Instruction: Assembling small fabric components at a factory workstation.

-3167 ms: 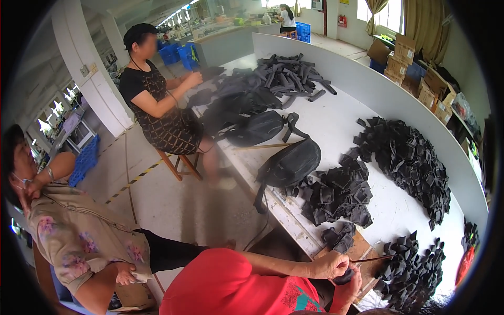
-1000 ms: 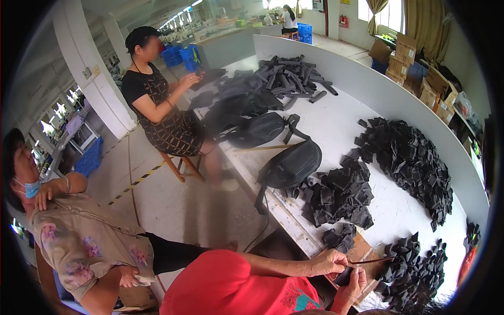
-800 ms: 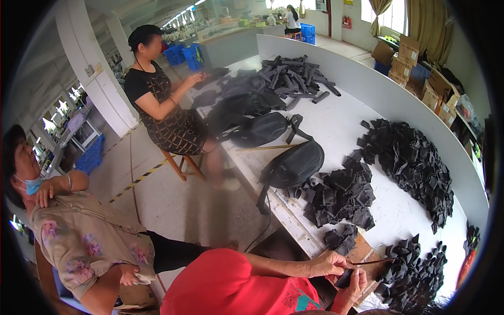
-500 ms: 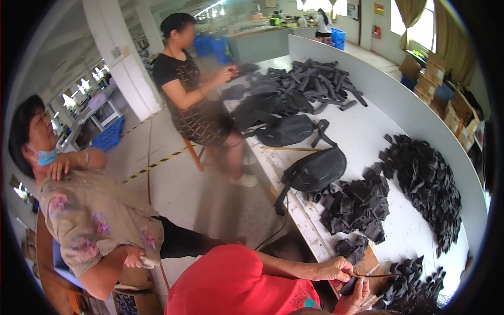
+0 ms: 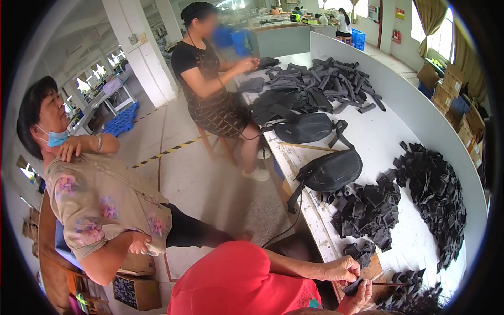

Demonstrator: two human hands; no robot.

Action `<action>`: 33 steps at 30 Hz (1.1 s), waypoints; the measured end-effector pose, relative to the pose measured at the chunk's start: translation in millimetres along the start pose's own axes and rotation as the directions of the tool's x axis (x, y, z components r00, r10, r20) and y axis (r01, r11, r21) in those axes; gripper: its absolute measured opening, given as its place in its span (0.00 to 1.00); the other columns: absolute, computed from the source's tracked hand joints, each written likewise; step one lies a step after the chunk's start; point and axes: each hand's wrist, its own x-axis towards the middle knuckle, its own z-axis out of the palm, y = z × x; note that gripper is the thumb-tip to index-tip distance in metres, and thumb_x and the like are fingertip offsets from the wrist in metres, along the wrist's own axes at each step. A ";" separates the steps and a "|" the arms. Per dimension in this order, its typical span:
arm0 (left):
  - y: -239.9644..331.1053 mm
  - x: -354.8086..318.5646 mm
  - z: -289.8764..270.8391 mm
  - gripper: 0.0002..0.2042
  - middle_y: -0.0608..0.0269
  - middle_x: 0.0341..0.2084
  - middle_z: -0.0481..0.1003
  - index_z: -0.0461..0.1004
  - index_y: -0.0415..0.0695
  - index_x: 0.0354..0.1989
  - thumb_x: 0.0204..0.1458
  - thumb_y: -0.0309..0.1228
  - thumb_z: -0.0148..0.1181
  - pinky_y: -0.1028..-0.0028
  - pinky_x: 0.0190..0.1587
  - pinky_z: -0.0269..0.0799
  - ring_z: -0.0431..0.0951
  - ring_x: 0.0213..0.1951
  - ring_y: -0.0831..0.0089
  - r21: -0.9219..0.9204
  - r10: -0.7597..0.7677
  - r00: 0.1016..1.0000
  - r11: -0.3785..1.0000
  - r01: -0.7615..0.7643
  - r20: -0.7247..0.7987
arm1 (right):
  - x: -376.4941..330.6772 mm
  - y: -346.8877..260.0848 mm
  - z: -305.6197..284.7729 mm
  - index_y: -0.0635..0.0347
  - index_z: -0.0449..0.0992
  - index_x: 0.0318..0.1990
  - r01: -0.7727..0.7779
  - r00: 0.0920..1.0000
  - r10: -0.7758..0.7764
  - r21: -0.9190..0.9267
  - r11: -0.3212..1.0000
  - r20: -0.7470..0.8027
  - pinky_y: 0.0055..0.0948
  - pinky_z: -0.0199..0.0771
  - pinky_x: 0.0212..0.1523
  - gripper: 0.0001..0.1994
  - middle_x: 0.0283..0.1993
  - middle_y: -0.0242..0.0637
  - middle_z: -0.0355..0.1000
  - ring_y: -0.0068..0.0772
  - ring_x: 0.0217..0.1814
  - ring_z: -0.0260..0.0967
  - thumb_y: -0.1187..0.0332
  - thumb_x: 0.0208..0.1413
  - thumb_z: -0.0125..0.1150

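At the near right of the table, my left hand (image 5: 343, 269) pinches one end of a small dark fabric piece (image 5: 353, 286). Close by and lower in the picture, my right hand (image 5: 360, 295) has its fingers closed on the same piece. A thin brown rod (image 5: 387, 284) extends from beside my right fingers toward the small pile of black fabric pieces (image 5: 408, 286). Its near end is hidden by my fingers. Under the rod and beside my left hand is a brown board (image 5: 376, 269), with a few black pieces (image 5: 360, 253) just beyond it.
The white table (image 5: 420, 231) bears a black fabric heap (image 5: 367, 210), a larger heap (image 5: 436, 199) along the grey side wall (image 5: 404, 102), and two black bags (image 5: 329, 170). A seated co-worker (image 5: 210, 79) handles dark pieces at the far end. Another person (image 5: 110, 194) stands left.
The view has shifted, so the scene sits slightly further right. My right fingers now cover the rod's near end, which showed beside my left fingers before. Both hands still grip the fabric piece.
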 end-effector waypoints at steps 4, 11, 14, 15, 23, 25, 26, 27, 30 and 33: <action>7.6 -3.9 0.3 0.03 0.68 0.14 0.68 0.70 0.37 0.22 0.40 0.23 0.53 0.80 0.17 0.64 0.67 0.15 0.81 0.022 -0.013 1.000 1.000 0.013 -0.027 | 6.4 -5.3 -3.4 0.69 0.66 0.47 0.142 0.990 -0.142 0.059 0.988 -0.006 0.43 0.71 0.38 0.23 0.41 0.56 0.67 0.56 0.40 0.67 0.71 0.40 0.57; 11.0 -4.0 -0.6 0.04 0.69 0.13 0.67 0.68 0.38 0.23 0.43 0.25 0.52 0.83 0.19 0.63 0.67 0.16 0.83 -0.053 -0.098 0.994 0.994 0.096 -0.045 | 8.0 -19.0 -16.6 0.78 0.63 0.47 0.303 0.933 -0.285 -0.057 0.951 0.218 0.43 0.70 0.40 0.21 0.41 0.60 0.65 0.59 0.40 0.65 0.78 0.42 0.47; 12.2 -3.5 -1.9 0.04 0.69 0.13 0.67 0.69 0.39 0.23 0.43 0.27 0.53 0.84 0.19 0.62 0.66 0.16 0.84 -0.061 -0.083 0.996 0.995 0.081 -0.031 | 2.6 -18.0 -8.9 0.77 0.63 0.48 0.355 0.928 -0.332 -0.131 0.926 0.166 0.39 0.70 0.42 0.19 0.41 0.56 0.66 0.53 0.42 0.66 0.78 0.44 0.47; 13.2 -4.4 -2.4 0.04 0.70 0.13 0.67 0.69 0.40 0.23 0.42 0.27 0.54 0.85 0.19 0.61 0.66 0.16 0.84 -0.058 -0.081 0.997 0.995 0.080 -0.007 | -0.2 -26.7 -4.0 0.75 0.64 0.47 0.156 0.983 -0.163 0.081 0.984 0.083 0.35 0.69 0.43 0.18 0.41 0.54 0.66 0.49 0.42 0.66 0.78 0.46 0.48; 11.4 -4.4 -6.4 0.05 0.71 0.14 0.68 0.69 0.41 0.25 0.45 0.29 0.53 0.84 0.19 0.61 0.68 0.16 0.83 -0.047 -0.168 0.985 0.984 0.169 0.036 | 15.7 -50.5 9.4 0.59 0.68 0.30 -0.292 0.923 0.353 0.873 0.391 0.151 0.17 0.68 0.31 0.03 0.27 0.29 0.68 0.19 0.27 0.66 0.70 0.51 0.54; 9.7 -3.5 -6.6 0.05 0.71 0.14 0.68 0.69 0.41 0.25 0.45 0.30 0.53 0.84 0.19 0.61 0.68 0.17 0.83 -0.010 -0.187 0.982 0.982 0.188 0.017 | 14.2 -37.1 1.0 0.60 0.66 0.51 -0.500 0.861 0.355 0.737 0.455 0.365 0.24 0.67 0.45 0.23 0.48 0.47 0.63 0.37 0.41 0.67 0.63 0.47 0.61; 8.1 -3.0 -6.2 0.04 0.70 0.14 0.68 0.69 0.41 0.24 0.44 0.28 0.53 0.84 0.18 0.62 0.67 0.16 0.83 -0.025 -0.200 0.980 0.980 0.200 -0.004 | 16.2 -44.0 2.7 0.60 0.66 0.51 -0.499 0.861 0.356 0.738 0.455 0.363 0.24 0.67 0.45 0.23 0.48 0.47 0.63 0.37 0.41 0.67 0.63 0.47 0.61; 7.1 -2.2 -6.1 0.02 0.70 0.14 0.67 0.69 0.40 0.23 0.43 0.26 0.53 0.83 0.17 0.63 0.67 0.15 0.82 -0.039 -0.213 0.977 0.977 0.212 -0.025 | 18.8 -53.0 5.7 0.59 0.67 0.41 -0.405 0.904 0.337 0.785 0.469 0.265 0.20 0.67 0.37 0.13 0.38 0.38 0.66 0.28 0.34 0.66 0.67 0.49 0.58; 5.7 -3.8 -6.7 0.05 0.70 0.14 0.68 0.68 0.42 0.24 0.44 0.29 0.52 0.84 0.18 0.60 0.68 0.17 0.83 0.003 -0.233 0.973 0.973 0.233 0.006 | 20.5 -60.6 7.0 0.59 0.68 0.31 -0.287 0.939 0.316 0.811 0.510 0.134 0.16 0.67 0.30 0.04 0.28 0.29 0.68 0.18 0.27 0.65 0.71 0.51 0.55; 8.1 -5.1 -5.2 0.04 0.70 0.14 0.68 0.68 0.42 0.24 0.43 0.29 0.52 0.84 0.18 0.60 0.68 0.17 0.83 0.038 -0.270 0.963 0.962 0.270 -0.022 | 20.2 -64.0 6.2 0.59 0.68 0.31 -0.266 0.944 0.314 0.795 0.545 0.100 0.16 0.66 0.28 0.04 0.27 0.29 0.68 0.17 0.26 0.64 0.70 0.51 0.55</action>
